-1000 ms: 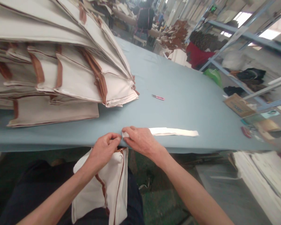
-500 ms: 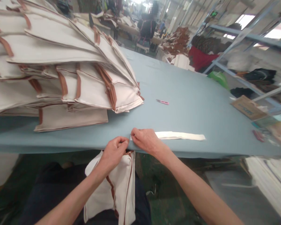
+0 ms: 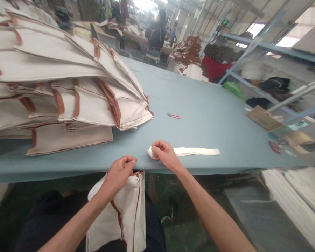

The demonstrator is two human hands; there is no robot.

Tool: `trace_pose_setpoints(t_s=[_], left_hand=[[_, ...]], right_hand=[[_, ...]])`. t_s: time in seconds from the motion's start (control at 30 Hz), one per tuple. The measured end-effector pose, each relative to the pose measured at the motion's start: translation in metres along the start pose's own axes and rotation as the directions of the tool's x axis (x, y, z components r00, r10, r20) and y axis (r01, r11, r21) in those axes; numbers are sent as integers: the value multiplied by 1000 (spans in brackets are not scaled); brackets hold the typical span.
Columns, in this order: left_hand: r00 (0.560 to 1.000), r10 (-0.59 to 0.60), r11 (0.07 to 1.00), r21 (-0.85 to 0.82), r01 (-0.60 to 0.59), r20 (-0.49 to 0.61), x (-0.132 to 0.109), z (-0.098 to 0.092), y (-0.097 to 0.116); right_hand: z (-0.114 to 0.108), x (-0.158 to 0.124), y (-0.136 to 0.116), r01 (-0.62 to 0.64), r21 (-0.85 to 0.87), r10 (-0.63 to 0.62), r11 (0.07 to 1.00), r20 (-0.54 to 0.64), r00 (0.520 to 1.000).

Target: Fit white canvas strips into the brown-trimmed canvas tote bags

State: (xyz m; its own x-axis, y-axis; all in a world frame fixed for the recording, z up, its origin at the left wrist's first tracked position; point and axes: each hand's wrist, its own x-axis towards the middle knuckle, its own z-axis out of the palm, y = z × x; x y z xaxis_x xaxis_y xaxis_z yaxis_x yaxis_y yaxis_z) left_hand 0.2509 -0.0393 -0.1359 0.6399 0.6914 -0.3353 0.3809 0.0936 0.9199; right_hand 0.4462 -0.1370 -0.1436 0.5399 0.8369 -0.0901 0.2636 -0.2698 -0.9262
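Observation:
At the table's front edge my left hand (image 3: 121, 172) is closed on the brown-trimmed top of a white fabric piece (image 3: 133, 206), which hangs down over my lap. My right hand (image 3: 165, 154) pinches the crumpled left end of a white strip (image 3: 196, 151) lying along the blue-grey table (image 3: 199, 122). The two hands are apart. Beyond them lie small pink-handled snips (image 3: 174, 116). A large pile of white fabric pieces with brown trim (image 3: 94, 105) covers the table's left side.
A cardboard box (image 3: 264, 118) and a dark red item (image 3: 275, 147) are at the right end. Blue metal shelving (image 3: 273, 45) stands behind them. A person (image 3: 155, 35) is in the far background. Stacked white material (image 3: 296, 203) lies at the lower right.
The strip's left end, flat before, is now bunched up in my right hand. My left hand has drawn slightly away from my right hand. The view has shifted a little to the right.

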Motion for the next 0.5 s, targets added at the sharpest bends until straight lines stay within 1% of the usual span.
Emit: trace_pose_setpoints(t_s=[0.13,0.27,0.37,0.5], left_hand=[[999,28,997,70,-30,26,-3,2,7],[995,78,988,129,-85,59,-4,6,20],[993,91,981,163,-102,73,4,13,28],[994,52,980,184,-69,97,23,23,33]], right_hand=[[-3,0,0,-23,145,19,989,24,1000],[-5,1,4,-33,227,23,973,44,999],[-5,2,8,-33,263,20,964,53,998],[-4,2,11,-23,293,7,956,58,998]])
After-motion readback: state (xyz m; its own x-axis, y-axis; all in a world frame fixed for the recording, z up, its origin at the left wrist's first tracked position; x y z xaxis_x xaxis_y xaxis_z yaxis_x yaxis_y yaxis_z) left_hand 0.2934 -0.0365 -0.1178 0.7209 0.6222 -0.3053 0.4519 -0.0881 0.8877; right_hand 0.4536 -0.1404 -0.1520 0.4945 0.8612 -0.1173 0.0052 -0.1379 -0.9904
